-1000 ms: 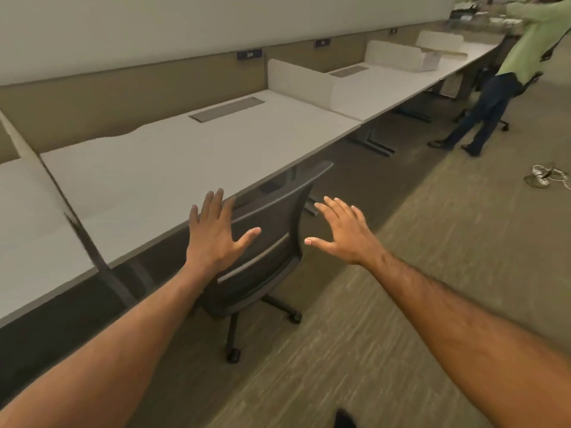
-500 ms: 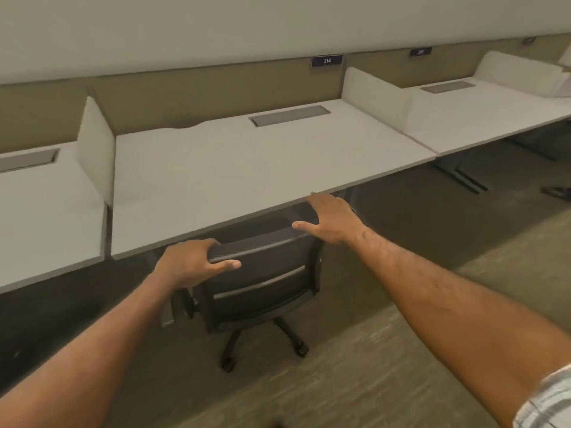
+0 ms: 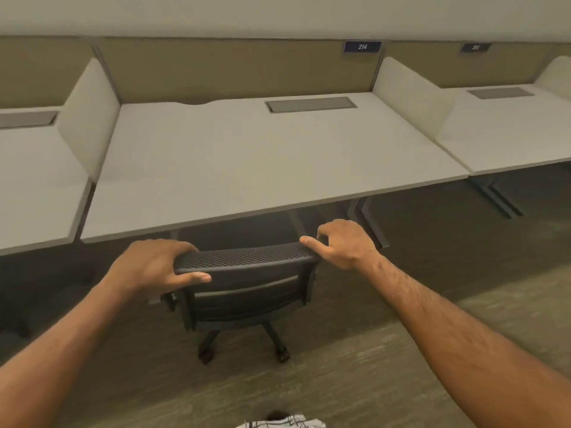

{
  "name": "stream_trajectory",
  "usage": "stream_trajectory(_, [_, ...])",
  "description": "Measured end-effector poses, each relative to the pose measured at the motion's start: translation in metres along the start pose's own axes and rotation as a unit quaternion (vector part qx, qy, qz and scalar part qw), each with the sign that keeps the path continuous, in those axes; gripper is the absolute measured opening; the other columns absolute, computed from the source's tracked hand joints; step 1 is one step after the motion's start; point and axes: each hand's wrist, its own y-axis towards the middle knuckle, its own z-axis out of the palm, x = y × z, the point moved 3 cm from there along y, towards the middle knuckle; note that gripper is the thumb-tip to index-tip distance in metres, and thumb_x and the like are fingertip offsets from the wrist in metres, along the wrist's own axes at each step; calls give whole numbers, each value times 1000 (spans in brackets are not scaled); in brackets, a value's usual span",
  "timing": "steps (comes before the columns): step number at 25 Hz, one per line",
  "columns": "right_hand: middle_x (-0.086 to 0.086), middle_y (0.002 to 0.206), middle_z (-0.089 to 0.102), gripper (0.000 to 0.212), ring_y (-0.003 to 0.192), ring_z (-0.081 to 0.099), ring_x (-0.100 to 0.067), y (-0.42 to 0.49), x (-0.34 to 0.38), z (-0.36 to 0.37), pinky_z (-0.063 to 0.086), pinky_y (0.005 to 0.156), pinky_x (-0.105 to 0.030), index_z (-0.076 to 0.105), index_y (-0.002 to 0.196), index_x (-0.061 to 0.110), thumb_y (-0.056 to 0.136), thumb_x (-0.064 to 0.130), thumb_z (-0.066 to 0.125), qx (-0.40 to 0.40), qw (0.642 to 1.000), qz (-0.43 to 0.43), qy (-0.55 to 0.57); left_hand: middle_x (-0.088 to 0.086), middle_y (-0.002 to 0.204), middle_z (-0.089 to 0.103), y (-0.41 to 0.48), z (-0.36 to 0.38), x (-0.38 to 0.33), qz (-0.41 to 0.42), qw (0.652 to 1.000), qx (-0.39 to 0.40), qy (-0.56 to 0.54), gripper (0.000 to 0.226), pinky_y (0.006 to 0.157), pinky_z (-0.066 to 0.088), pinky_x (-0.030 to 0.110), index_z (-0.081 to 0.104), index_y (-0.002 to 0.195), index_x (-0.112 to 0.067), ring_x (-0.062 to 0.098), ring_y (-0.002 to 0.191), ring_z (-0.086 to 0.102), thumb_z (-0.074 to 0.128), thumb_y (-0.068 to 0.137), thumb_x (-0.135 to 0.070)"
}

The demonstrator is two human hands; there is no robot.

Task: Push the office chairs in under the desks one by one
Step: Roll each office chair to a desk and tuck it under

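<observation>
A black mesh-backed office chair (image 3: 247,291) stands right in front of me, its backrest facing me and its top edge just short of the white desk (image 3: 253,168). The seat is hidden below the backrest and the desk edge. My left hand (image 3: 154,267) grips the left end of the backrest top, thumb on the near side. My right hand (image 3: 343,244) grips the right top corner, fingers curled over it. Two castors of the chair's base show on the carpet.
Low white dividers (image 3: 89,115) separate this desk from neighbouring desks on the left (image 3: 31,186) and right (image 3: 509,140). A tan panel with the number plate 214 (image 3: 362,46) runs behind. Grey desk legs (image 3: 497,196) stand under the right desk. Carpet lies behind me.
My hands went from hovering open over the chair to gripping both ends of its backrest. The view swung left to face the desk squarely, and the chair now stands straight to it.
</observation>
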Motion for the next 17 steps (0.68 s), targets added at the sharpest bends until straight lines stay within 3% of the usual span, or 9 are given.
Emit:
stream_trajectory(6, [2,57,60,90,56,58,-15,-23,-15,5,51,60,-33,63,62,17,85,88,12,-31,998,-53,18,-18,113,71,-15,5,-23,-36,999,-28,-16,103,74,47,31,64,125,-39,10,98,66,23,58,-105])
stream_trajectory(10, [2,55,56,78,52,54,-13,-45,-40,0,32,53,-22,57,58,18,88,82,23,-42,995,-84,16,-14,113,72,-26,9,-64,-49,998,-38,-25,106,77,50,34,67,123,-34,14,99,67,25,58,-105])
stream_trajectory(17, [3,58,59,73,56,58,-14,-65,-112,-21,53,62,-36,63,64,19,87,77,26,-47,996,-76,24,-9,112,74,-8,14,-145,-58,995,-69,-35,104,74,50,38,71,118,-31,20,99,69,24,60,-104])
